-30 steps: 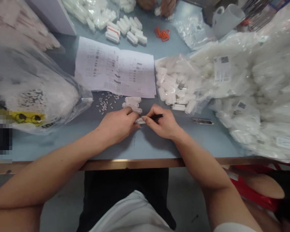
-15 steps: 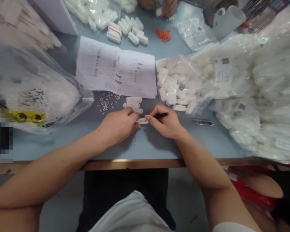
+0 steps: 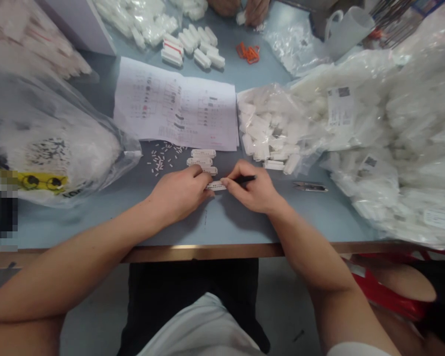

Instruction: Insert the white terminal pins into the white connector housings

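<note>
Head view, looking down on a pale blue-grey worktable (image 3: 244,227) with a wood-toned front edge. Near the middle of the frame, left hand (image 3: 179,193) and right hand (image 3: 254,188) close together but just apart, a slim white plastic connector strip (image 3: 215,186) lying across the small gap between them. Left end of the strip tucked under the left hand's fingertips, apparently to steady it; clamped or merely pressed, impossible to tell. Black pen (image 3: 246,180) pinched in the right hand in a writing grip, its tip hidden by the fingers at the strip's right end. Just above, more ribbed white connector strips (image 3: 202,160) stacked in a short, tidy column within easy reach, beside tiny scattered white pins (image 3: 159,159). Farther up, printed sheets (image 3: 175,104) lying flat for reading. To the right, a crinkled clear plastic bag of white connectors (image 3: 270,128) and steel thread snips (image 3: 310,186). At top centre, a co-worker's hand (image 3: 257,11).
</note>
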`<action>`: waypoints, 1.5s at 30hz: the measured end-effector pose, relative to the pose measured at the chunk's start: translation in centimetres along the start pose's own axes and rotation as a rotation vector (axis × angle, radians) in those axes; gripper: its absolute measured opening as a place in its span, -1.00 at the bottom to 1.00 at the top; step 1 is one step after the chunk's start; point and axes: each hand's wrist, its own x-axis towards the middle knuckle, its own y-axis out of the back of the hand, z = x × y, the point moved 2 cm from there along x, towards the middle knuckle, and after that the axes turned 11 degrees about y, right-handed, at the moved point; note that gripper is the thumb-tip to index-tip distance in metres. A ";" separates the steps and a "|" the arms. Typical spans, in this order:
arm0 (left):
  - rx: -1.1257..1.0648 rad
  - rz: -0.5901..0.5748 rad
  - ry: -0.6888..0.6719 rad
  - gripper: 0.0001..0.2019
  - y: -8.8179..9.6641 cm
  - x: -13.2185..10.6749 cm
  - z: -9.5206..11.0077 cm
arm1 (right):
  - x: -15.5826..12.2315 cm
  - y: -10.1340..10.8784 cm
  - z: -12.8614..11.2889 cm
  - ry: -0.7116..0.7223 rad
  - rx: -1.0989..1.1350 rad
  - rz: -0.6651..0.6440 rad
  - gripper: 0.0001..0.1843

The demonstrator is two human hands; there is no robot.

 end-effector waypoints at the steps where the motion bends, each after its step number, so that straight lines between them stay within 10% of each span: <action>1: 0.002 -0.002 0.000 -0.66 0.0 0.0 0.0 | 0.0 0.2 0.1 -0.030 0.008 0.029 -0.75; 45: 0.014 0.008 -0.016 -0.66 0.0 0.0 0.0 | 0.1 0.4 0.3 0.053 -0.042 -0.015 -0.78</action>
